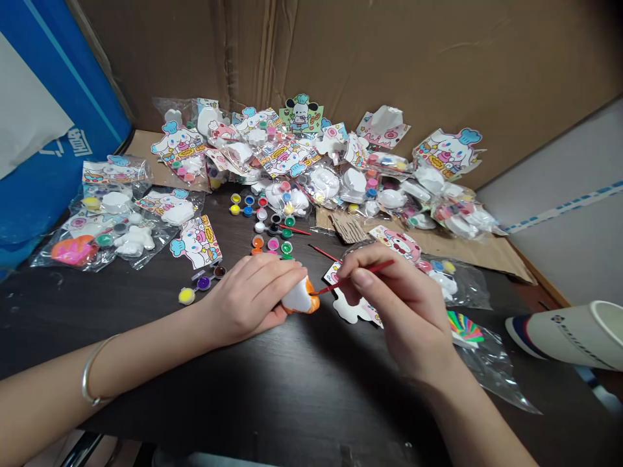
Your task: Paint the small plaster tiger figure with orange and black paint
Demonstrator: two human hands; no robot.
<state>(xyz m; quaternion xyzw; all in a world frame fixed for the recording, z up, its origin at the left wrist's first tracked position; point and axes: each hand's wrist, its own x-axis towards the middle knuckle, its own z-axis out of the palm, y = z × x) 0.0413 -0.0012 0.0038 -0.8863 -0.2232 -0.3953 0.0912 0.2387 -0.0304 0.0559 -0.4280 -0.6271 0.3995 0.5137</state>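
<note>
My left hand (248, 295) is closed around a small white figurine (298, 297) whose right and lower edges are painted orange. Part of the figurine is hidden under my fingers. Between the thumb and fingers of my right hand (396, 298) is a thin red paintbrush (335, 285), its tip touching the orange edge of the figurine. Just beyond my left hand are open paint pots, among them an orange pot (257, 243), a pink pot (273, 245) and a green pot (286, 248). A yellow pot (186, 296) and a purple pot (203, 283) stand left of that hand.
Bagged figurine kits (287, 155) with cartoon cards are heaped along the back against a cardboard wall (389, 58). More bags (117, 207) lie at the left, beside a blue box (39, 188). A paper cup (564, 334) lies tilted at the right. A second brush (324, 251) rests mid-table.
</note>
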